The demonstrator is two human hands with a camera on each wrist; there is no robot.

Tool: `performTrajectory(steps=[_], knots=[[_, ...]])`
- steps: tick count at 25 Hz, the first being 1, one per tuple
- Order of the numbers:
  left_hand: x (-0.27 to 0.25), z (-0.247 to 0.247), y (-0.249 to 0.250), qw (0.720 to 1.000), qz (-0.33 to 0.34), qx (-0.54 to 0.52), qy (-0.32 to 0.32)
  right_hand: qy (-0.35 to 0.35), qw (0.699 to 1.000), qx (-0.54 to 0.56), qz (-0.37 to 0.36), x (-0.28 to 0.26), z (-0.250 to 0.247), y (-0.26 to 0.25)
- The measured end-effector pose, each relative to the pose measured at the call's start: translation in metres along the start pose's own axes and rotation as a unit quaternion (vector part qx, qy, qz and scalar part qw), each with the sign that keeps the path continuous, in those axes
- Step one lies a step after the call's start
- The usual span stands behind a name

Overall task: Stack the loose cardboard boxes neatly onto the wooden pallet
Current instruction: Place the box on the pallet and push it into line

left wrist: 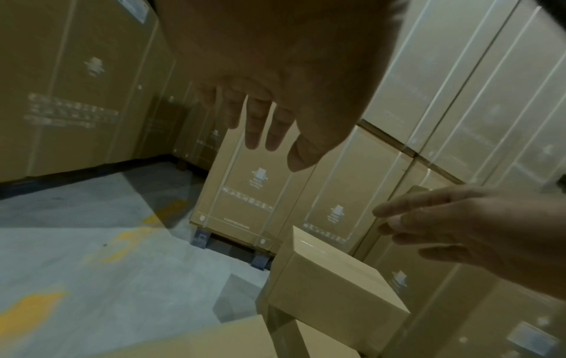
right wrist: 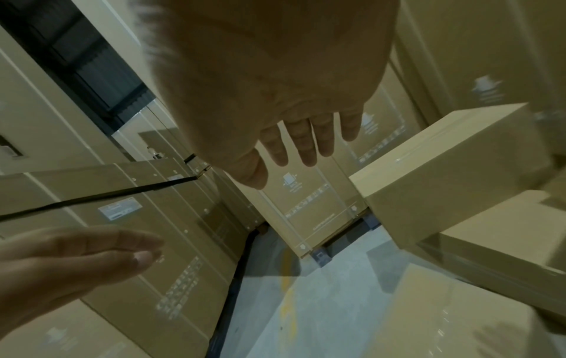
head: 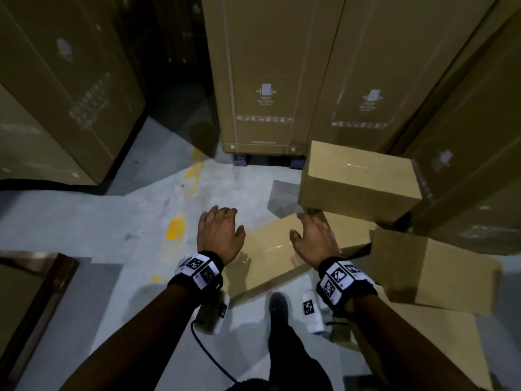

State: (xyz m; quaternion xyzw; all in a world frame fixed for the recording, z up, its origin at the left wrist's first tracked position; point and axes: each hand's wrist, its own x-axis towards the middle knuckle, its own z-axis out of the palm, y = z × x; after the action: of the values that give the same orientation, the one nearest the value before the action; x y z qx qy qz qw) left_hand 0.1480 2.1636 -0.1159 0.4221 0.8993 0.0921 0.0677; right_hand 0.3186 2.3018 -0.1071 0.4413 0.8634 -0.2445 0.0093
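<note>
A flat cardboard box (head: 270,255) lies on the grey floor in front of me. Both hands hover just above it with fingers spread and hold nothing: my left hand (head: 225,221) over its left edge, my right hand (head: 303,230) over its far right part. A second loose box (head: 358,182) sits tilted behind it, also seen as the box (left wrist: 333,281) and the box (right wrist: 444,174). A third box (head: 431,266) leans at the right. In the wrist views, my left hand (left wrist: 275,135) and right hand (right wrist: 291,150) show straight, empty fingers.
Tall printed cartons (head: 267,80) on plastic feet wall in the back, left and right. A brown wooden-edged frame (head: 36,277) lies at the lower left. My dark shoe (head: 279,306) stands by the box's near edge. Yellow marks (head: 176,227) streak the floor.
</note>
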Motion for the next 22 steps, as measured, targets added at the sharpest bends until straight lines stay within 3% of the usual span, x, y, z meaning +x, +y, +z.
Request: performTrajectory(steps=[6,8,10,11,14,19,22], knots=[[0.132,-0.002,-0.016,0.998,-0.033,0.017,-0.052,-0.044,0.999,0.011,-0.010,0.149,-0.009,-0.010],[0.169,-0.005,-0.022,0.999,-0.024,0.011,-0.033,-0.057,0.998,0.013,-0.009,0.190,-0.016,-0.020],[0.201,-0.006,-0.029,0.999,-0.016,-0.009,-0.034,-0.062,0.998,0.020,-0.007,0.225,-0.021,-0.030],[0.219,-0.006,-0.037,0.997,-0.024,-0.022,-0.067,-0.060,0.998,0.022,-0.009,0.242,-0.022,-0.037],[0.270,-0.008,-0.049,0.998,-0.005,-0.018,-0.059,-0.049,0.998,0.023,0.005,0.285,-0.016,-0.052],[0.362,0.007,-0.100,0.992,0.054,0.011,-0.112,-0.041,0.993,0.022,0.111,0.337,0.023,-0.088],[0.413,-0.002,-0.137,0.978,0.147,0.016,-0.150,-0.030,0.980,0.031,0.196,0.351,0.047,-0.132]])
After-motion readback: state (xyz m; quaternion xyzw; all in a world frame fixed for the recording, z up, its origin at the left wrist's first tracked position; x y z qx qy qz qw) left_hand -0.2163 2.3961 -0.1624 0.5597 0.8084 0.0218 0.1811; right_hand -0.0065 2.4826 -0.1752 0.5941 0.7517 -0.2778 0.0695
